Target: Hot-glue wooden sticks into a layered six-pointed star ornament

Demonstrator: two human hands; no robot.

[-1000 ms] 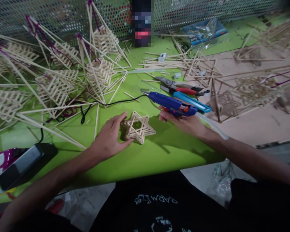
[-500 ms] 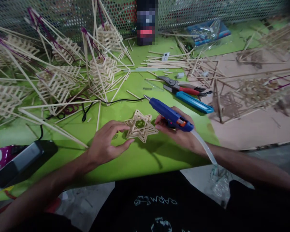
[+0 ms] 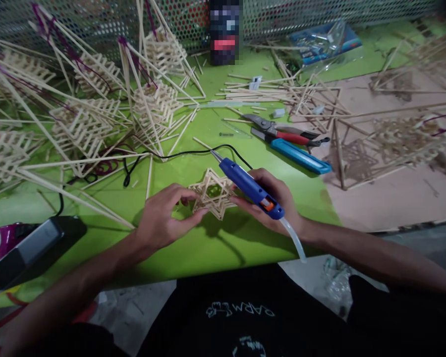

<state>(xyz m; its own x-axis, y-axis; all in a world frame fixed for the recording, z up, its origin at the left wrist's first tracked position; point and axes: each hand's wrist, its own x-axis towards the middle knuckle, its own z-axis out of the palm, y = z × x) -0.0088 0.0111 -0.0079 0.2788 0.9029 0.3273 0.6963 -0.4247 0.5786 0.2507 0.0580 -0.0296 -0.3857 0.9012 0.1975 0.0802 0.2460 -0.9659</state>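
A small six-pointed star (image 3: pixel 220 199) of stacked thin wooden sticks is in front of me at the table's near side. My left hand (image 3: pixel 167 214) has its thumb and fingers on the star's left points, pinching them. In my right hand (image 3: pixel 273 198) is a blue hot glue gun (image 3: pixel 245 183), its metal nozzle pointing up and left past the star. A clear glue stick (image 3: pixel 294 240) sticks out of the gun's back end. Fingertips of the right hand also touch the star's right side, partly hidden by the gun.
Several hanging stick structures (image 3: pixel 85 124) with purple cord crowd the left. Pruning shears (image 3: pixel 271 126) and a blue cutter knife (image 3: pixel 299 156) lie to the right of a black cable (image 3: pixel 186 154). Loose sticks (image 3: pixel 252 94) lie behind. A grey box (image 3: pixel 29 250) stands front left.
My right hand has moved left with the glue gun, whose nozzle now lies farther left and whose body covers the star's right edge. My left thumb and fingers have closed onto the star.
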